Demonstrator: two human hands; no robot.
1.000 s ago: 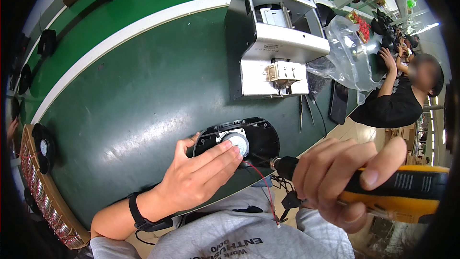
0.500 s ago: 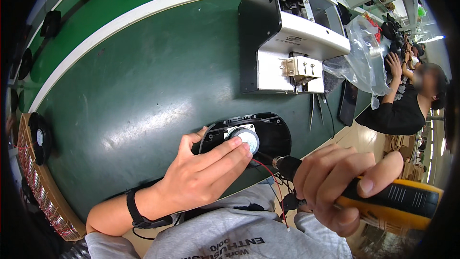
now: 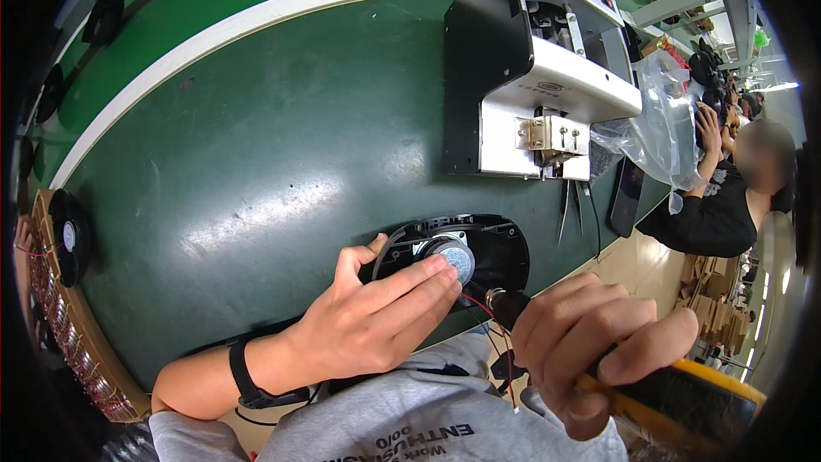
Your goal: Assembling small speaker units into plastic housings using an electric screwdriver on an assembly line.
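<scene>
Here's the nervy bit: the power screwdriver [image 3: 688, 395] slants in from the right with its nose at the near rim of the black shell [image 3: 506, 250], and a red wire [image 3: 510, 366] hangs right beside it, so a small sideways drift could snag that lead or pinch it. A slip of the bit might scratch the shell or jab the fingers close by; too slanted an angle would be the likely cause. The shell sits at the table's [image 3: 282, 111] near edge, the round speaker [image 3: 462, 263] inside it, so a hard push could tip it. Now the grips: the left hand [image 3: 376, 316] is half curled, holding the shell, fingers together across the speaker, thumb at the shell's left wall. The right hand [image 3: 590, 346] is wrapped firmly round the screwdriver, no gap showing; whether the bit meets a screw, I can't tell.
</scene>
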